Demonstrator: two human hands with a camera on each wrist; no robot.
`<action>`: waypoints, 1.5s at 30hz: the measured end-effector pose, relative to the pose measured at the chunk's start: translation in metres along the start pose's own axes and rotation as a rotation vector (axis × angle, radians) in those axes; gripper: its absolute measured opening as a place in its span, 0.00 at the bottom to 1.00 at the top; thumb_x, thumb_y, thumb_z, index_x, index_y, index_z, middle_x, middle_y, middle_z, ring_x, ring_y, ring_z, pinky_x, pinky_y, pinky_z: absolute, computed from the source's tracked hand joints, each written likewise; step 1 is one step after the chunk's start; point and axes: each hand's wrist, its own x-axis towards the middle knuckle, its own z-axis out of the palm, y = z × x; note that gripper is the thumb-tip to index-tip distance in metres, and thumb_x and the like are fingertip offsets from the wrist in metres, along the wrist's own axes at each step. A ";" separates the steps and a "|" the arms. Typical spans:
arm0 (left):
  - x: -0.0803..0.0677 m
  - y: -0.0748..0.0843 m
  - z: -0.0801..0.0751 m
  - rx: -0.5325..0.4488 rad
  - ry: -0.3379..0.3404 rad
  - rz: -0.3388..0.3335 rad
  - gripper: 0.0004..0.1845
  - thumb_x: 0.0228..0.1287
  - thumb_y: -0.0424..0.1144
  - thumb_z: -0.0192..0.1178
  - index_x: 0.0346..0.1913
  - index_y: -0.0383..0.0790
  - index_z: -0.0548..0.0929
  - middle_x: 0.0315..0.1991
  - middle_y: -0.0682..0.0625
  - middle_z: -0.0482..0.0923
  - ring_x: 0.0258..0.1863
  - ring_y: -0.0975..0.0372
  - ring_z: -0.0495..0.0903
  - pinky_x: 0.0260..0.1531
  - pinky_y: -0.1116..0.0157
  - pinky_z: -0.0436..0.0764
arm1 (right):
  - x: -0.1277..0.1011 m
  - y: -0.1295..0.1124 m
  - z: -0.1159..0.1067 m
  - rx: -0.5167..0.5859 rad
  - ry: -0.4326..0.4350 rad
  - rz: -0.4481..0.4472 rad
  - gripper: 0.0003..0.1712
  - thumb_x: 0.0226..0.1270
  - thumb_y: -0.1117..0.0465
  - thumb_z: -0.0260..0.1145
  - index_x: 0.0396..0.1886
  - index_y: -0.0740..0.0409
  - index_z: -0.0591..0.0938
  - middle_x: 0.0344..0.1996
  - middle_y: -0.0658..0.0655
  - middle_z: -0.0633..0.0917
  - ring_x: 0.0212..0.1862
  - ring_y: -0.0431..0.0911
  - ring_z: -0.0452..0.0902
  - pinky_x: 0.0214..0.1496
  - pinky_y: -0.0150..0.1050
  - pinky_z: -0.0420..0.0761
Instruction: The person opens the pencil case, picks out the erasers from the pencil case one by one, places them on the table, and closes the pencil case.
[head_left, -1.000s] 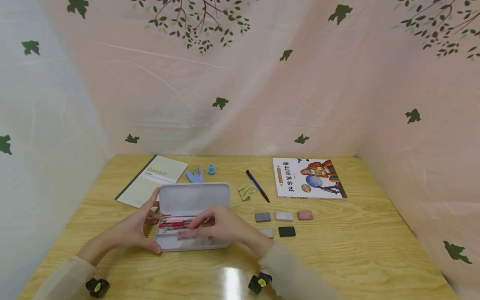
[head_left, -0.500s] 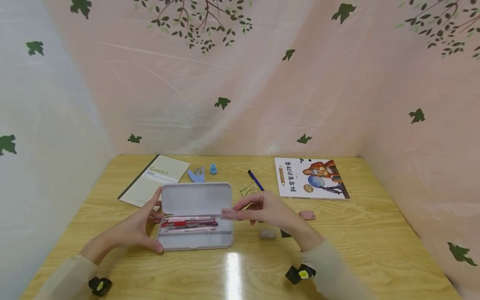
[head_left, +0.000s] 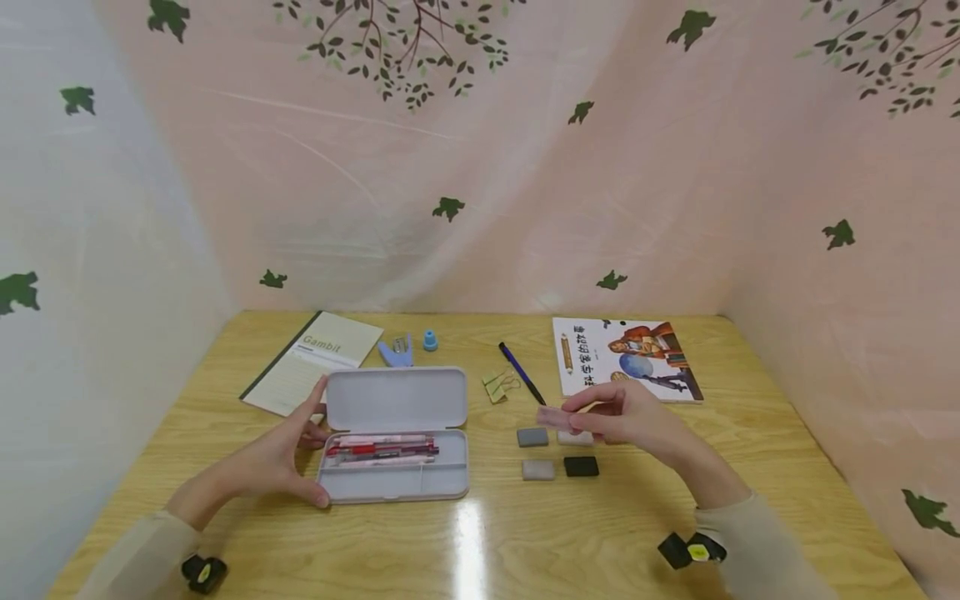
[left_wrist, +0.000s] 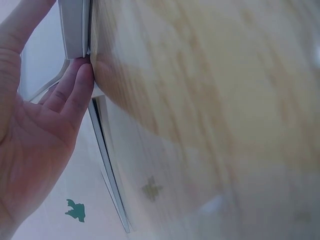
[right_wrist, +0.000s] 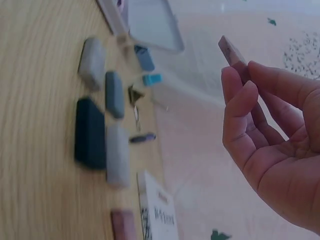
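Observation:
My right hand (head_left: 633,421) pinches a small pink eraser (head_left: 555,417) between thumb and fingertips, raised over the table; the right wrist view shows this eraser (right_wrist: 233,54) well above the tabletop. Below it lie a dark grey eraser (head_left: 532,437), a partly covered white eraser (head_left: 576,437), a light grey eraser (head_left: 537,470) and a black eraser (head_left: 581,467). Another pink eraser (right_wrist: 123,225) appears in the right wrist view. A pale pencil case (head_left: 367,482) stands with its lid up and several pens (head_left: 386,450) inside. My left hand (head_left: 266,462) spreads along its left end, thumb at the front corner.
Behind the case are a notebook (head_left: 315,362), a blue compass-like holder with a sharpener (head_left: 397,352) and a small light-blue piece (head_left: 430,340). A yellow-green binder clip (head_left: 497,387) and a blue-black pen (head_left: 522,373) lie mid-table. A picture book (head_left: 637,358) is at the back right.
My right hand has risen out of the pencil case and moved right with the pink eraser, to above the other erasers. My left hand has stayed at the case.

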 end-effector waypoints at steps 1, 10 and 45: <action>0.000 0.000 0.000 0.000 0.001 0.001 0.81 0.40 0.50 0.85 0.81 0.51 0.26 0.71 0.34 0.59 0.56 0.54 0.77 0.59 0.67 0.79 | -0.002 0.003 -0.004 -0.010 0.001 0.002 0.16 0.69 0.56 0.72 0.50 0.61 0.87 0.42 0.62 0.87 0.34 0.49 0.84 0.34 0.39 0.87; -0.002 0.001 -0.001 0.018 0.011 0.003 0.81 0.40 0.50 0.84 0.81 0.46 0.27 0.70 0.34 0.59 0.56 0.53 0.77 0.58 0.65 0.80 | -0.018 0.049 -0.040 -0.125 -0.060 0.034 0.14 0.71 0.58 0.69 0.50 0.61 0.88 0.43 0.59 0.88 0.34 0.46 0.81 0.35 0.40 0.85; 0.000 -0.002 -0.001 0.016 0.000 0.000 0.81 0.40 0.51 0.84 0.81 0.47 0.26 0.71 0.33 0.58 0.56 0.53 0.77 0.59 0.65 0.79 | -0.039 0.077 -0.062 -0.083 -0.005 0.132 0.27 0.73 0.58 0.67 0.64 0.70 0.75 0.45 0.64 0.83 0.39 0.51 0.83 0.36 0.43 0.88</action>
